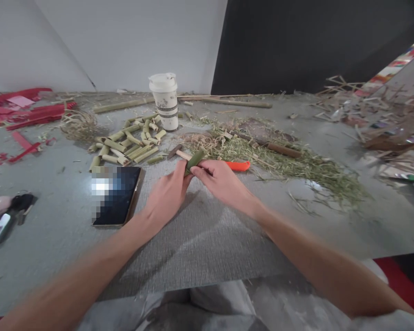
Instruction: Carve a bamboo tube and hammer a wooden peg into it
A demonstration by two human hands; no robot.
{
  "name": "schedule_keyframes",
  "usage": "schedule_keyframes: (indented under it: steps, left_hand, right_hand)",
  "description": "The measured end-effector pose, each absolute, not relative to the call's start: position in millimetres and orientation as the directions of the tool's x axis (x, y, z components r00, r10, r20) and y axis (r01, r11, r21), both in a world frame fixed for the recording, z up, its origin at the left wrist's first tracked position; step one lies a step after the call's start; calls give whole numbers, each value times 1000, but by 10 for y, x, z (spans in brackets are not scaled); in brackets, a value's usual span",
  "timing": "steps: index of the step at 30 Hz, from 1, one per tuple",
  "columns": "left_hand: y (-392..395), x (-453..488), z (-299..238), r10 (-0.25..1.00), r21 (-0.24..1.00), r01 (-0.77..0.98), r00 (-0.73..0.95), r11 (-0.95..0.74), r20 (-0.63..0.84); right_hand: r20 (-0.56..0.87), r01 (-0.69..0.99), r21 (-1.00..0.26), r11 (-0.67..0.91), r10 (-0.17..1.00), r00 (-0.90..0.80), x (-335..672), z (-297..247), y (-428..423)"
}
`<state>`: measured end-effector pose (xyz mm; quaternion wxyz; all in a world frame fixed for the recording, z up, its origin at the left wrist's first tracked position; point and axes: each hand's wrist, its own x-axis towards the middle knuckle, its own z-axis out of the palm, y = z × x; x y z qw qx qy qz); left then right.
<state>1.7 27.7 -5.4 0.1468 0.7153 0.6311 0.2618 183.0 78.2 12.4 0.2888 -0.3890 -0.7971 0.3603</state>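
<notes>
At frame centre, left hand (pixel 167 195) and right hand (pixel 221 181) together pinch 1 green bamboo piece (pixel 194 161), below the lidded paper cup (pixel 166 101), contents hidden.

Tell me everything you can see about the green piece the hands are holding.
The green piece is a short, tube-like length that looks like cut bamboo, dull olive green with a smooth skin. It is held just above the grey table, tilted with its far end pointing up and right. The left hand pinches its near end from the left, and the right hand grips it from the right with its fingertips. Its near end is hidden by the fingers. A pile of similar pieces lies behind and to the left.
</notes>
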Motion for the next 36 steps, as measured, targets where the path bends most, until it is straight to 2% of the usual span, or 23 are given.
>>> schedule_keyframes:
  steps: [7, 12, 14, 17, 20, 24, 32, 36]
  left_hand:
    - [269, 17, -44, 981, 657, 730, 112, -189, 157]
    - [287, -3, -64, 984, 603, 781, 81, -162, 159]
    - [303, -14, -81, 983, 632, 756, 83, -167, 161]
    - [319, -32, -105, 990, 791, 596, 110, -140, 92]
    - [314, -33, -112, 992, 938, 345, 122, -9, -36]
    - [292, -24, -91, 970, 985, 72, 174, 156, -167]
    - [263, -92, -40, 949, 980, -22, 253, 199, -187]
    - [273, -108, -71, 945, 981, -48, 282, 189, -169]
  right_hand:
    - [168, 428, -790, 439, 826, -538, 1841, 92, 811]
    - [165, 409, -797, 445, 812, -560, 1839, 62, 847]
    - [161, 416, -796, 440, 816, -555, 1842, 32, 868]
    - [136, 418, -797, 436, 804, -578, 1860, -15, 899]
    - [163, 392, -780, 488, 763, -626, 1885, -20, 911]
    - [228, 393, -714, 580, 723, -652, 1909, 24, 896]
    - [400, 355, -621, 699, 672, -624, 1909, -20, 862]
    - [440, 328, -601, 729, 644, -626, 1917, -65, 877]
